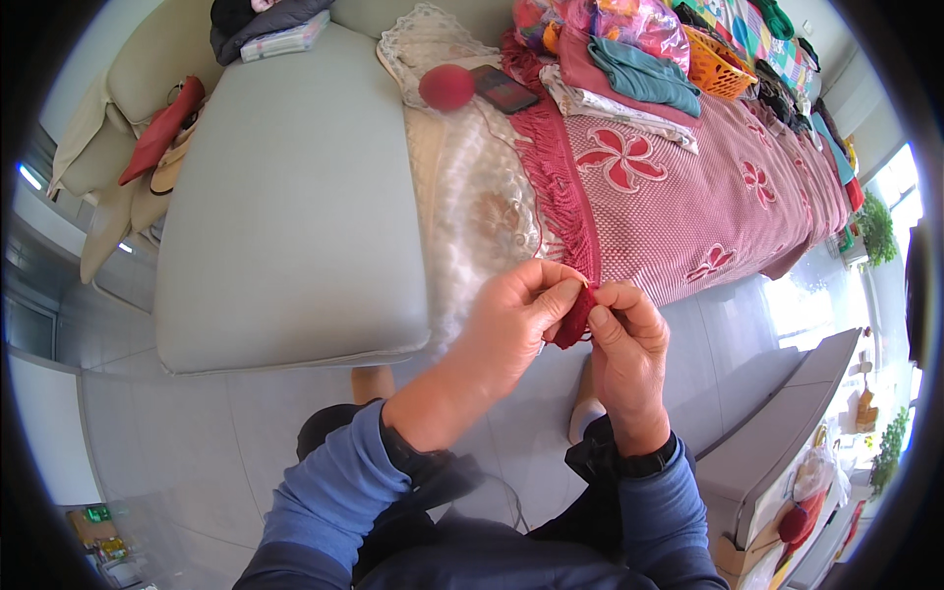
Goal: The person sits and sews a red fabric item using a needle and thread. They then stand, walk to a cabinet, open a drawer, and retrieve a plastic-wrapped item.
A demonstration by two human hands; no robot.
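Note:
My left hand (pixel 527 310) pinches a small piece of dark red yarn work (pixel 574 324) between thumb and forefinger. On its other side, my right hand (pixel 630 332) grips the same piece with thumb and fingertips. A tiny pale tip shows by the left fingertips; what it belongs to is hidden. From a red ball of yarn (pixel 446 87) on the cream lace-edged cover (pixel 472 177), a thin strand (pixel 540 214) trails toward my hands. Against the ball lies a dark smartphone (pixel 505 88).
A grey-green sofa seat (pixel 295 199) stands ahead to the left. Right of the cover spreads a red patterned fringed blanket (pixel 664 206), bearing folded clothes (pixel 641 81) and an orange plastic basket (pixel 719 66). A low grey cabinet (pixel 767 413) is at my right.

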